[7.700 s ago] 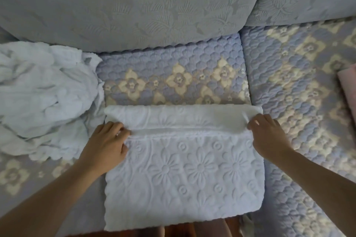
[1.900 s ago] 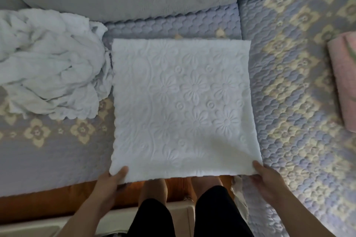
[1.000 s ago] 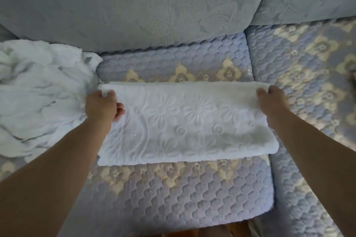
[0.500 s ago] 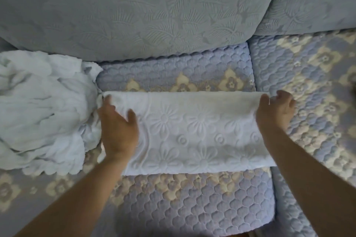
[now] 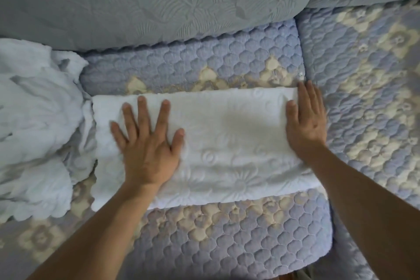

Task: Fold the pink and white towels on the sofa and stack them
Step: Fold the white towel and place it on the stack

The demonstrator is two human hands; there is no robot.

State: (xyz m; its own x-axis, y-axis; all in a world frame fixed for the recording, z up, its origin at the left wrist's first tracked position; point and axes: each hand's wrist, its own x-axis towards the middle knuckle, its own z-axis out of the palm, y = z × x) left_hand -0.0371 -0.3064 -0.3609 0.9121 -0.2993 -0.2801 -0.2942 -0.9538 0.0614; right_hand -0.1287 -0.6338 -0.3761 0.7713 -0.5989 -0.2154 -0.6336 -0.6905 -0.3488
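The folded towel (image 5: 227, 143) lies on the sofa seat (image 5: 227, 234), with the back cushion (image 5: 159, 2) far behind it. The left hand (image 5: 147, 145) lies flat on its left part, and the right hand (image 5: 305, 120) lies flat on its right end. A crumpled towel pile (image 5: 38, 132) sits just to the left, touching the folded towel.

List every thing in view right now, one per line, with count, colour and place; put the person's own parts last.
folded towel: one, white with embossed flowers, lying flat across the middle seat cushion.
crumpled towels: a heap, count unclear, white, at the left on the seat, touching the folded towel's left end.
seat cover: quilted, lavender with cream flowers, over the seat cushions.
back cushions: two, grey-blue with a leaf pattern, along the top.
left hand: one, flat with fingers spread, pressing the folded towel's left half.
right hand: one, flat, fingers together, on the folded towel's right end.
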